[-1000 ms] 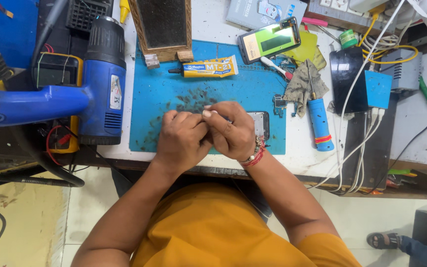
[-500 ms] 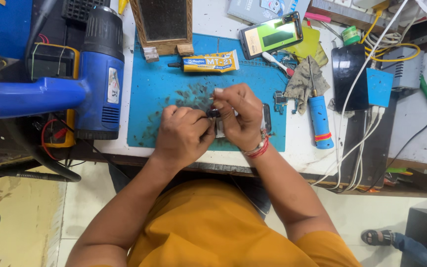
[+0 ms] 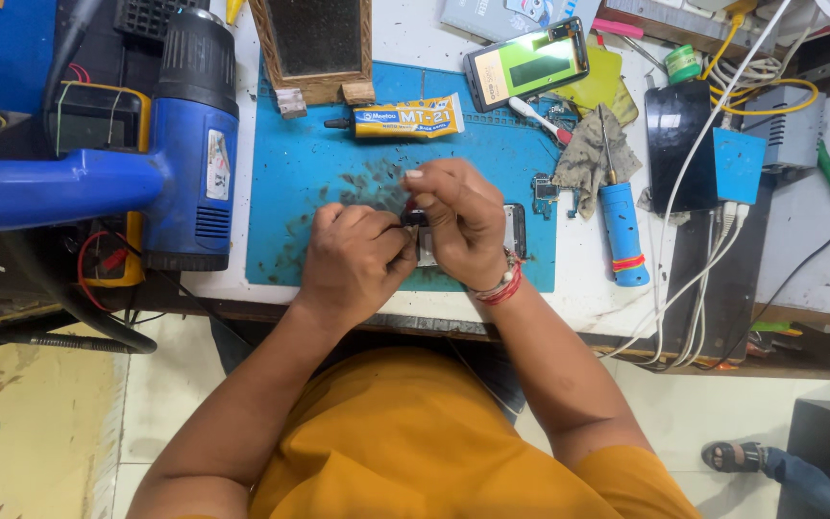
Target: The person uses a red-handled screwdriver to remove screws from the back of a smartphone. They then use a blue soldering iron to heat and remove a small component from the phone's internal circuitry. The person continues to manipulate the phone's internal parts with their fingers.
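Both hands, left [image 3: 355, 261] and right [image 3: 463, 223], pinch a small phone part [image 3: 422, 231] over the blue mat [image 3: 309, 163], where one slip could drop it among the scattered bits.

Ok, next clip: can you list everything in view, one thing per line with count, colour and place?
work mat: one, blue, middle of bench
heat gun: one, blue and black, left of mat
glue tube: one, yellow, top of mat
phone: one, screen lit green, upper right of mat
screwdriver handle: one, blue, right of mat
rag: one, grey, beside screwdriver handle
small part: one, dark, between both hands
left hand: pinching small part
right hand: pinching small part, red bracelet
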